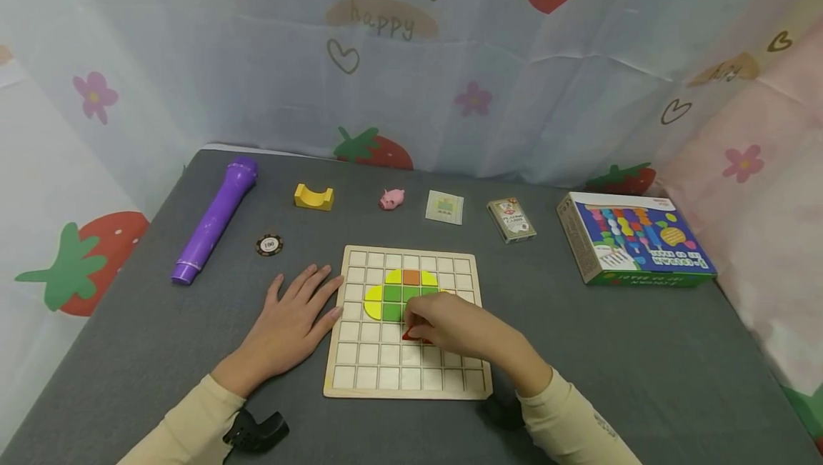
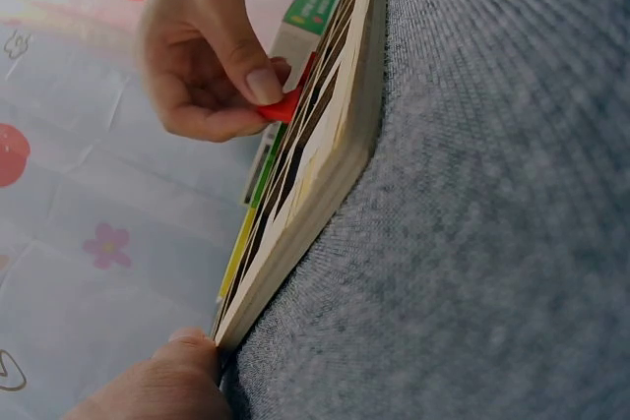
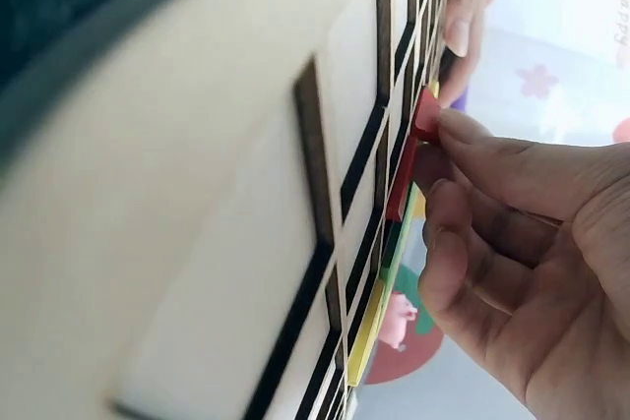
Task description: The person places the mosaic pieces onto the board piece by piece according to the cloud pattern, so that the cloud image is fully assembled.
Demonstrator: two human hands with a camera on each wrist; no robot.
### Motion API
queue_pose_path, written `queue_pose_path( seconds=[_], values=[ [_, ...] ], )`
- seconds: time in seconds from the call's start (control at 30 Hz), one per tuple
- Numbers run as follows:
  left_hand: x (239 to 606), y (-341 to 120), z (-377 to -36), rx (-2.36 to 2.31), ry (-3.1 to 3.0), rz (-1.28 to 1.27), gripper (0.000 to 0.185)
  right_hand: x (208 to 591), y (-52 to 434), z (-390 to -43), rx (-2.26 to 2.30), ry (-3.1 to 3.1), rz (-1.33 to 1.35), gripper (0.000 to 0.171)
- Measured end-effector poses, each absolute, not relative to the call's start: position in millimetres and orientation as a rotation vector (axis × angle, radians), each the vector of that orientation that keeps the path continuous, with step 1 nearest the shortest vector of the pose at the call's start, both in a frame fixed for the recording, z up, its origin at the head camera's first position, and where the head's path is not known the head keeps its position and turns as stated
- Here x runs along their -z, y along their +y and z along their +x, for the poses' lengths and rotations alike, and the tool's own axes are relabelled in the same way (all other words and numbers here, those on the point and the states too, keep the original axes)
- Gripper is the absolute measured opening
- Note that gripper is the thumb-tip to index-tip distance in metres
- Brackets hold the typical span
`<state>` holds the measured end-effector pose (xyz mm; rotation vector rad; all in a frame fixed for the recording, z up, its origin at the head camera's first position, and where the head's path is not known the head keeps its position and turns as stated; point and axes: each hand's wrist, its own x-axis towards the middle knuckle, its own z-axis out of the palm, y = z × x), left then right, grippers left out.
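Note:
A wooden grid board (image 1: pixel 388 378) lies on the grey table, with yellow pieces (image 1: pixel 373 303), green squares (image 1: pixel 391 312) and an orange square (image 1: pixel 411 277) set in its cells. My right hand (image 1: pixel 459 323) is over the middle of the board, pinching a small red tile (image 3: pixel 425 115) between thumb and finger, tilted right at the grid. Another red piece (image 3: pixel 402 184) lies in the grid beside it, mostly covered by the hand in the head view. Fingers spread, my left hand (image 1: pixel 286 331) rests flat on the table, its thumb and fingertips at the board's left edge.
Behind the board are a yellow arched block (image 1: pixel 313 198), a pink pig figure (image 1: pixel 391 199), a pattern card (image 1: pixel 444 208) and a playing-card box (image 1: pixel 511 220). A purple microphone (image 1: pixel 217 222) and a round chip (image 1: pixel 268 244) lie left. A colourful box (image 1: pixel 636 240) stands right.

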<state>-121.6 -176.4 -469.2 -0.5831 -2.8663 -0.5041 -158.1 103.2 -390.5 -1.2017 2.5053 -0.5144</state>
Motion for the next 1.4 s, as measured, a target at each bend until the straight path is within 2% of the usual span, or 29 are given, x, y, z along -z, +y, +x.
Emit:
queue_pose_path(
  seconds=[0.73, 1.07, 1.23, 1.4],
  values=[
    [470.9, -174.8, -120.2, 0.507, -2.88, -0.579, 0.053, 391.7, 109.0, -152.4, 0.497, 2.514, -1.241, 0.008],
    [471.3, -174.8, -120.6, 0.499, -2.885, -0.579, 0.053, 374.7, 178.1, -141.2, 0.378, 2.706, -1.017, 0.016],
    [472.0, -176.1, -121.0, 0.496, -2.887, -0.575, 0.053, 376.3, 213.0, -130.8, 0.37, 2.655, -0.839, 0.022],
    [471.6, -176.6, -121.8, 0.503, -2.886, -0.571, 0.053, 383.8, 231.8, -122.5, 0.441, 2.585, -0.796, 0.025]
  ],
)
